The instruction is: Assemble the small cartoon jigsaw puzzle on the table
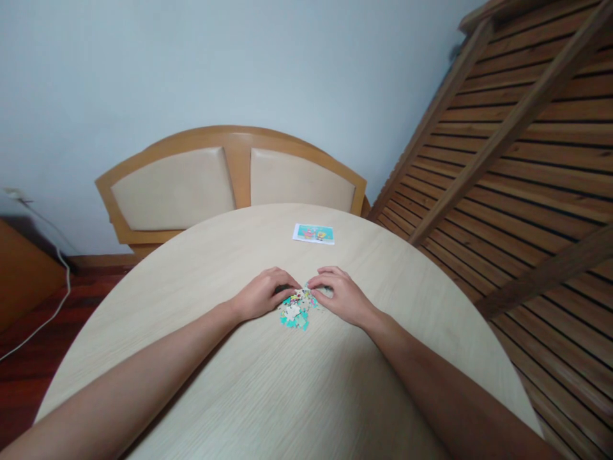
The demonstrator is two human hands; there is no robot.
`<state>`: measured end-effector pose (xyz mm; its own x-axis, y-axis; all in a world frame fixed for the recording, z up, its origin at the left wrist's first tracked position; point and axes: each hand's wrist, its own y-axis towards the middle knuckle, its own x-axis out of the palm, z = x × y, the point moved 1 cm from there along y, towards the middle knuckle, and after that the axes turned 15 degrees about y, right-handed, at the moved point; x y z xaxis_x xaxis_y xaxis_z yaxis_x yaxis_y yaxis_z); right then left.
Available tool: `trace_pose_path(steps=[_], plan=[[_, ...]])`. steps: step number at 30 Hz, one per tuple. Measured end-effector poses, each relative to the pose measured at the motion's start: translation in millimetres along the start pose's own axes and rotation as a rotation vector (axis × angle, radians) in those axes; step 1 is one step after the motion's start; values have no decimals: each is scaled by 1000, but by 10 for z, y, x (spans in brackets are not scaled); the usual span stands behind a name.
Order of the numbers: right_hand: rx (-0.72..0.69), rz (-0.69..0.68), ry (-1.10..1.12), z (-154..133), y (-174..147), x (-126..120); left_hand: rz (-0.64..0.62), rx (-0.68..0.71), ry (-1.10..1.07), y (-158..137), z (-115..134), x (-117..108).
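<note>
A small heap of jigsaw puzzle pieces lies near the middle of the round table. Some pieces are turquoise, while others show pale, plain sides. My left hand rests at the heap's upper left, fingers bent and thumb a little apart, the tips touching the pieces. From the right, my right hand reaches the heap's upper edge with its fingers curved and thumb apart. No piece is visibly lifted in either hand, though the fingertips partly cover some pieces. Beyond the hands lies a turquoise picture card with cartoon figures.
The pale wooden round table spans the foreground. Behind it stands a wooden headboard with two cream panels against the wall. A slatted wooden frame leans at the right. A white cable hangs at the left.
</note>
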<state>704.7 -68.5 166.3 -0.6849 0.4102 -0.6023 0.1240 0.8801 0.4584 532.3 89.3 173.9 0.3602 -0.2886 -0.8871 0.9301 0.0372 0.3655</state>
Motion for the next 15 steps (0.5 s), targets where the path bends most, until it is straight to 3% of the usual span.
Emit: trace_pose_path(steps=[15], plan=[[-64,-29,38,-5,4,20,-1,-76,-90,-16,10,3]])
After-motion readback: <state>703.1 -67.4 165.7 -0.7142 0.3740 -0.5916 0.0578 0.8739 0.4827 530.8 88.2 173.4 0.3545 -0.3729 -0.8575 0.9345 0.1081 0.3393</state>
